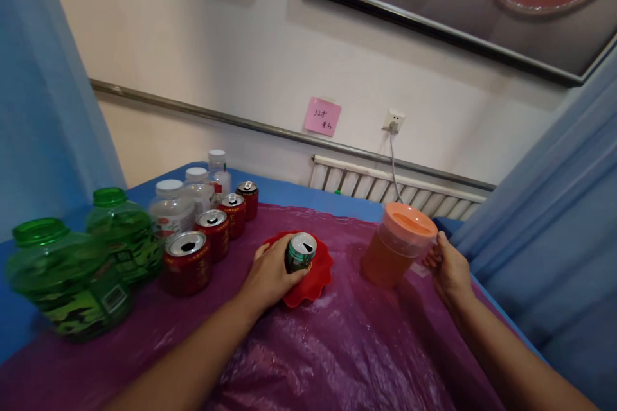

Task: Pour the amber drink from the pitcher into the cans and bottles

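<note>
Left hand (pixel 270 276) clasps an opened green metal can (pixel 299 252) standing on a scalloped red plastic dish (pixel 315 282) mid-table; right hand (pixel 448 270) grips the orange-lidded translucent plastic jug (pixel 398 244) near the table's right edge.

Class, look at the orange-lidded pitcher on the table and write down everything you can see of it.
The pitcher is translucent plastic with an opaque orange lid closed on top. Orange liquid fills it, by the look of it almost to the lid. It leans, tilted to the left, with its base on the purple plastic sheet covering the table, to the right of the red dish. The right hand grips it at its right side, where the handle is hidden. Nothing else touches it.
</note>
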Demonstrator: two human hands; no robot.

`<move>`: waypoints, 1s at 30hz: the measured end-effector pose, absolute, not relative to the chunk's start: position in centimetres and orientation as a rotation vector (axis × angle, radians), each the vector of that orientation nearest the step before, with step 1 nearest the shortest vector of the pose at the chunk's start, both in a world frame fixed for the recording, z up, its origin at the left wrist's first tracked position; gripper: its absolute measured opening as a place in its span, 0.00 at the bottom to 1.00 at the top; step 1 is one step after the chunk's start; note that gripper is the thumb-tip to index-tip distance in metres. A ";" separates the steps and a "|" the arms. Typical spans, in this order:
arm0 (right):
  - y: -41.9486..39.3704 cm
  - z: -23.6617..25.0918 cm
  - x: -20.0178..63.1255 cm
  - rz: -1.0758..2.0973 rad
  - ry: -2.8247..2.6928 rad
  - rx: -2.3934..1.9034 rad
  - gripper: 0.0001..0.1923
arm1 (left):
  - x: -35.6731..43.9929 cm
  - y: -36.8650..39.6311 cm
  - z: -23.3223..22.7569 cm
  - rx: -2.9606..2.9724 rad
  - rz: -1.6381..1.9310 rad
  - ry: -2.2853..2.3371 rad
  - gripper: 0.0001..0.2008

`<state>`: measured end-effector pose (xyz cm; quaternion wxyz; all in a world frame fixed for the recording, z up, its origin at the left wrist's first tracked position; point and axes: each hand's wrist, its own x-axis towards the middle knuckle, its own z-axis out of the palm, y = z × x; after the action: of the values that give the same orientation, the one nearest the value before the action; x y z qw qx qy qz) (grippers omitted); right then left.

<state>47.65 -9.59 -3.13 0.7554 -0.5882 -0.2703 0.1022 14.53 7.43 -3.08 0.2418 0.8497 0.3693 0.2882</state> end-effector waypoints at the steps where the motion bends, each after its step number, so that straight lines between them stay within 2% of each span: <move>1: -9.5 -2.9 47.6 0.234 -0.576 -1.266 0.31 | 14.5 7.4 -3.1 2.334 0.780 1.020 0.32; 14: -9.7 4.6 45.1 0.431 -0.631 -1.259 0.29 | 14.4 7.9 -4.1 2.420 0.828 1.107 0.33; 30: -9.5 5.3 40.7 0.490 -0.792 -1.505 0.29 | 14.3 6.8 -3.8 2.478 0.700 1.106 0.35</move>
<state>40.72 -9.47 5.25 0.6333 -0.6580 -0.3463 0.2145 14.25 6.84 -3.82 0.1687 0.8716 0.3890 0.2460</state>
